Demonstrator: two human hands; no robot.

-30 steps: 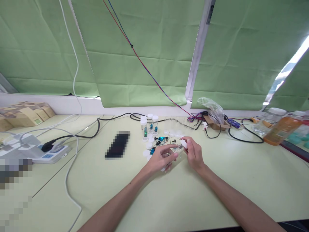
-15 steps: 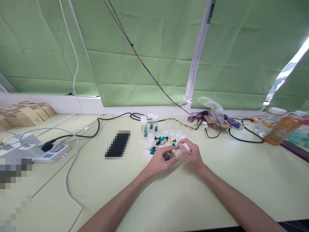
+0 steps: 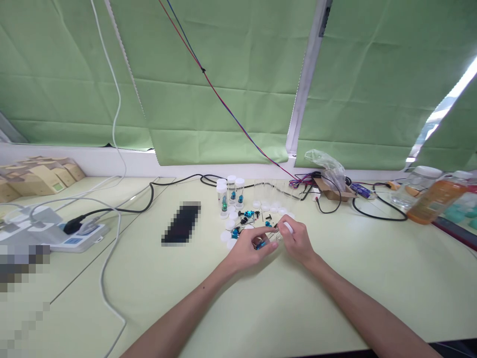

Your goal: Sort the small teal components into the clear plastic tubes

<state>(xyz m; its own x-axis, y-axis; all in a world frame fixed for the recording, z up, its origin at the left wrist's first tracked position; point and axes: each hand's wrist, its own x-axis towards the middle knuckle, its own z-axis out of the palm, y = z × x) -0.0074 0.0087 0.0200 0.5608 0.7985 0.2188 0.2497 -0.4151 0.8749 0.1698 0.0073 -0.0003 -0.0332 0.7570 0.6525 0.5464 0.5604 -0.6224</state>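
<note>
My left hand (image 3: 244, 251) is curled round a clear plastic tube (image 3: 270, 240), which lies on its side just above the table. A small blue part (image 3: 260, 245) shows inside the tube. My right hand (image 3: 300, 242) grips a white cap (image 3: 288, 227) at the tube's right end; the fingers partly cover it, so how far it sits on the tube cannot be made out. Beyond my hands lie loose white caps (image 3: 225, 236), small blue metal parts (image 3: 249, 214) and little black pieces. Several capped tubes (image 3: 222, 200) with blue or green parts inside stand upright behind them.
Clear tubes without caps (image 3: 259, 190) stand at the back. A pixelated dark object (image 3: 182, 223) lies to the left, near a power strip (image 3: 80, 238) with cables. At right are a cardboard tray (image 3: 337, 193), a wire bundle and an orange bottle (image 3: 436, 201).
My right fingers have closed further over the white cap, hiding more of it. My left hand and the tube have barely moved.
</note>
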